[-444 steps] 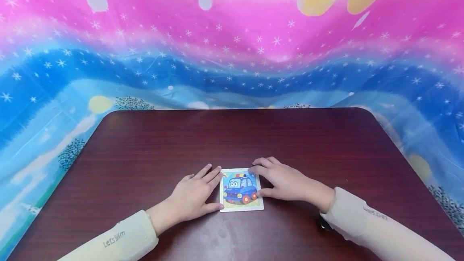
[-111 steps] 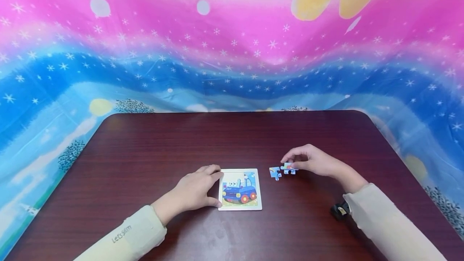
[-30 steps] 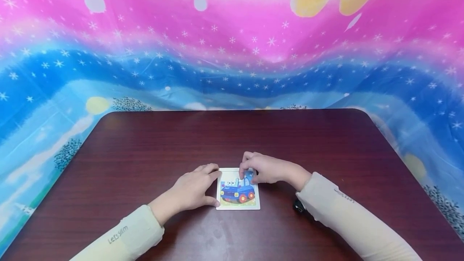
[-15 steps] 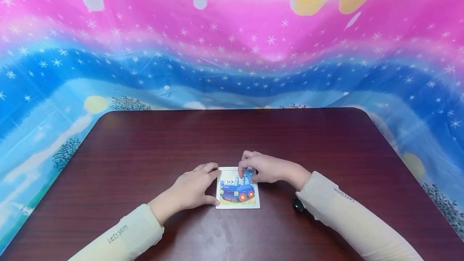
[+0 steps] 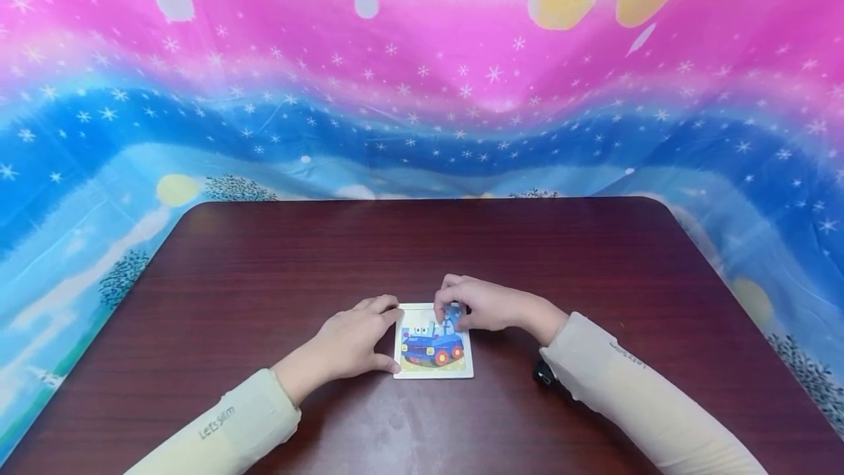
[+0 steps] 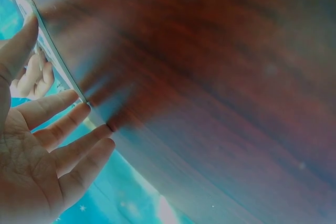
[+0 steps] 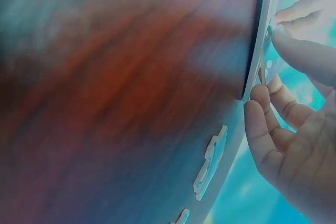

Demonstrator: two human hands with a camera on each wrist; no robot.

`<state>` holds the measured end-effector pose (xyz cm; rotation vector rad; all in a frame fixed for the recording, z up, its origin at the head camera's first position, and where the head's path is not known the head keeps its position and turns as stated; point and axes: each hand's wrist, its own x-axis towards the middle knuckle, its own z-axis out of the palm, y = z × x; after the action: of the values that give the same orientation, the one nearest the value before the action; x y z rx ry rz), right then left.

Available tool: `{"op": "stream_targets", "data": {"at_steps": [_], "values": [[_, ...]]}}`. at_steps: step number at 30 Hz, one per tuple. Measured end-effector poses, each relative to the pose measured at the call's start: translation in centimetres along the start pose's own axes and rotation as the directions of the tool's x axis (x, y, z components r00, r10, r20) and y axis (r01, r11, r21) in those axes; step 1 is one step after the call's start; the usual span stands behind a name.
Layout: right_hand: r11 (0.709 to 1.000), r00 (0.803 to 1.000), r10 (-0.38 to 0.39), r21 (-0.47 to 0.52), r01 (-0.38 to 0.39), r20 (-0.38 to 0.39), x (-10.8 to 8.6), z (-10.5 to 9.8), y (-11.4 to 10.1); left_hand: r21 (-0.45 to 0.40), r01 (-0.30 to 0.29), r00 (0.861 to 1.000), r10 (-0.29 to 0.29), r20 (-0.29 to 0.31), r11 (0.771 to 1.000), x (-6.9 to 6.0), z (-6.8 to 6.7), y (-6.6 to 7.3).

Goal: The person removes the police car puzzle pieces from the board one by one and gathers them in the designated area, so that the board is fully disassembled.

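A square jigsaw puzzle (image 5: 431,354) with a blue cartoon car lies in a white-edged tray near the front of the table. Its upper left part shows pale bare backing. My left hand (image 5: 346,343) rests against the tray's left edge, fingers fairly straight, thumb at the lower corner. In the left wrist view the left hand's fingers (image 6: 60,124) touch the edge. My right hand (image 5: 491,304) pinches a puzzle piece (image 5: 453,316) at the tray's upper right, with thumb and fingertips. The piece is mostly hidden by the fingers; it stands slightly tilted in the right wrist view.
Two loose puzzle pieces lie on the tabletop beside the tray in the right wrist view, one piece (image 7: 211,163) nearer and another piece (image 7: 182,217) cut by the frame; the right hand hides them from the head view. A patterned cloth (image 5: 422,116) hangs behind the dark table (image 5: 297,255).
The picture was whole at first; later its upper left pieces lay to the right. My right hand has since moved left to the tray's upper right piece, which now tilts slightly. My left hand stays.
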<state>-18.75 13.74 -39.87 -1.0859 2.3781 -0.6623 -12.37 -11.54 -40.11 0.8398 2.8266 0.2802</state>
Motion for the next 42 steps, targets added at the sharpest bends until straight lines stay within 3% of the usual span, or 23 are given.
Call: {"op": "stream_targets", "data": {"at_steps": [7, 18, 42], "values": [[0.999, 1.000, -0.027, 0.040, 0.028, -0.013, -0.1, -0.3, 0.2, -0.001, 0.000, 1.000, 0.000, 0.000, 1.000, 0.0, 0.0, 0.0], [0.995, 0.998, 0.025, 0.098, -0.019, -0.059, 0.1, -0.5, 0.2, 0.005, -0.003, 1.000, 0.003, -0.002, 1.000, 0.1, 0.0, -0.1], [0.990, 0.992, 0.009, 0.141, 0.009, -0.126, -0.5, -1.5, 0.7, 0.032, -0.007, 1.000, 0.007, -0.004, 0.999, 0.1, 0.1, 0.0]]}}
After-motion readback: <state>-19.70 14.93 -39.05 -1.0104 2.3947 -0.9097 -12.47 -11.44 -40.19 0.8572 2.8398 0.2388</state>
